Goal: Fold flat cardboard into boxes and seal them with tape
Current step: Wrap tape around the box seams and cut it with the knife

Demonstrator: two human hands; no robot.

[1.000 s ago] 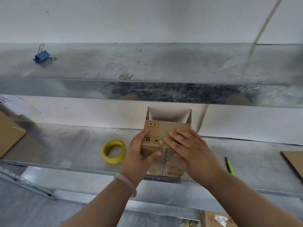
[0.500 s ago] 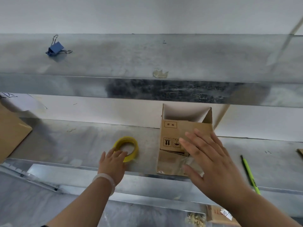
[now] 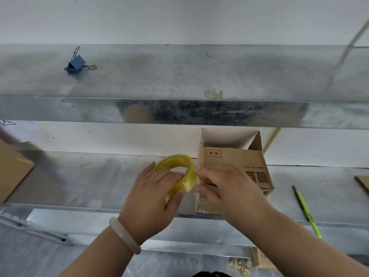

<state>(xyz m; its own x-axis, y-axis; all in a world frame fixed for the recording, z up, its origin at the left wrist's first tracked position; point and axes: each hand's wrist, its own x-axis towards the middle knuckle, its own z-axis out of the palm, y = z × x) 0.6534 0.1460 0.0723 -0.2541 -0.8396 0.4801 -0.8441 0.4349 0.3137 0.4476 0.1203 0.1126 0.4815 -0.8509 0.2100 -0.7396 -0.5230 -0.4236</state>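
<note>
Here, the left hand [image 3: 151, 198] gripped the round yellow roll of sticky tape [image 3: 179, 162] over the grey metal desk [image 3: 79, 182], near its front edge. The right hand [image 3: 233, 188] reached to the roll's side. Its fingers were blurry, so I could not tell if they pinched. The small brown cardboard box [image 3: 233, 158] stood just behind them, at the front edge.

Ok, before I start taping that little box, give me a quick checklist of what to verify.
1. left hand grips yellow tape roll: ok.
2. right hand pinches the tape's free end: cannot tell, blurred.
3. small brown cardboard box rests on grey metal shelf: ok.
4. box's near flaps closed: cannot tell, right hand hides them.
5. green pen apart from box: ok.
</note>
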